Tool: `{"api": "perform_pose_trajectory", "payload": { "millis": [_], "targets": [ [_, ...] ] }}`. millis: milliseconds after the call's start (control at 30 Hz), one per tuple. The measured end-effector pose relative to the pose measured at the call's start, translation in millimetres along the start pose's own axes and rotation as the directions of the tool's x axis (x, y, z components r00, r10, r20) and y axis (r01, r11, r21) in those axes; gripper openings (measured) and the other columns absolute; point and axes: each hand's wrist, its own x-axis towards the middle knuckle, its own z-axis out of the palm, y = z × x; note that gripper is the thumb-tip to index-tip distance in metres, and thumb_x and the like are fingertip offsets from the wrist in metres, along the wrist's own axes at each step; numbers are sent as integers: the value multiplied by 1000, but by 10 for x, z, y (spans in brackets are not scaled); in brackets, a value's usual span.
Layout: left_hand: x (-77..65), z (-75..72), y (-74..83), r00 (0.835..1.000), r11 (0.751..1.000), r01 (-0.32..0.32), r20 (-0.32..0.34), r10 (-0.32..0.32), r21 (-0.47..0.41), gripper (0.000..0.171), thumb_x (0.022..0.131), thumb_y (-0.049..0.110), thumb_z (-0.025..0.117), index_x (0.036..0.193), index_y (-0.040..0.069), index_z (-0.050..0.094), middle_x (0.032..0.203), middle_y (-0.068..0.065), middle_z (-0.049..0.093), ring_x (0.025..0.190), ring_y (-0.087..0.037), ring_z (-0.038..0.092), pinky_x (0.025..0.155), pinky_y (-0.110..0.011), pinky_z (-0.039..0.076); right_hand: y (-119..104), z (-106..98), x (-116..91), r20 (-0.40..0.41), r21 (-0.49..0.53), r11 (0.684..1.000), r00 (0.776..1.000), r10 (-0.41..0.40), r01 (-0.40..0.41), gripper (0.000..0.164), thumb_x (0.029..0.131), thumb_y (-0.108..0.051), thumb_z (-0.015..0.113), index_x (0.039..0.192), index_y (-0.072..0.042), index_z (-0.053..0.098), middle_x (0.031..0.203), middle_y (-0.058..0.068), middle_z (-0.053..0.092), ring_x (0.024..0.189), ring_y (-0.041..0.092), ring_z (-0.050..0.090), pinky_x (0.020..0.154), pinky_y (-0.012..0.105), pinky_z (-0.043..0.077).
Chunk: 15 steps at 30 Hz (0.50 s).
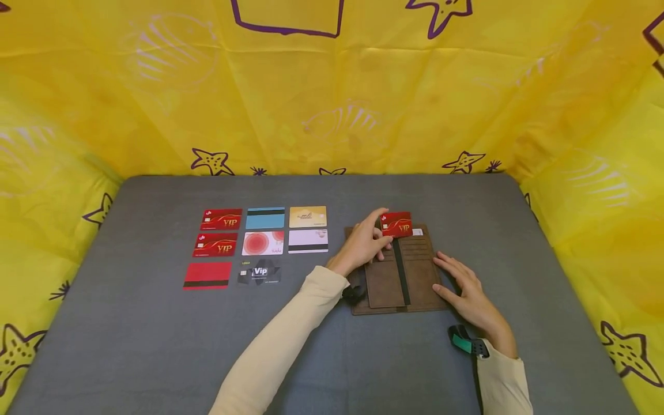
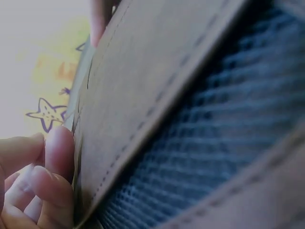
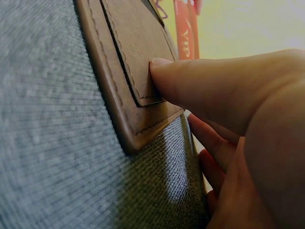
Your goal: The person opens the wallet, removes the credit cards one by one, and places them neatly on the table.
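In the head view a brown wallet [image 1: 422, 274] lies unfolded on the table, with a dark strap [image 1: 400, 271] down its middle. My left hand [image 1: 363, 245] pinches a red VIP card [image 1: 398, 223] over the wallet's top edge. The corner of a whitish card [image 1: 417, 232] shows beside it at the wallet's top. My right hand [image 1: 467, 291] lies at the wallet's right edge, fingers spread. Seen from the right wrist, its thumb [image 3: 200, 83] touches the leather. The left wrist view shows the wallet [image 2: 152, 76] close up and blurred, the pinched card hidden.
Left of the wallet, cards lie in rows on the grey table [image 1: 155, 346]: red VIP cards [image 1: 215, 244], a blue one [image 1: 266, 218], a gold one [image 1: 308, 217], a striped red one [image 1: 207, 275], a dark one [image 1: 259, 272] and others. Yellow cloth [image 1: 332, 86] hangs behind.
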Motion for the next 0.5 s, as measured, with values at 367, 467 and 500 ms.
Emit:
{"api": "perform_pose_trajectory", "payload": {
  "millis": [367,467,500],
  "targets": [
    [-140,-86,-82,999,1000,-4,-42,3,-29,62,94,6,66,149,15,40,77,-14,71,41,-15,55,38,-26,43,5,-18,0,-1,-10,1000,1000,-13,13,56,93,-13,67,144,-3,47,156,24,34,141,54,19,103,76,9],
    [-190,-123,-88,999,999,-10,-40,9,-37,60,95,5,64,149,16,41,79,-15,71,41,-15,55,38,-27,43,-1,-26,-2,3,-10,1000,1000,-14,14,56,93,-13,67,144,-2,47,156,24,34,142,53,18,103,76,9],
    [-209,-135,-88,999,999,-12,-40,10,-36,59,95,5,63,149,16,41,79,-15,71,42,-15,56,38,-27,43,-3,-30,-2,7,-9,1000,1000,-11,11,56,93,-14,67,144,-3,47,156,24,34,142,53,18,103,76,9]
  ]
}}
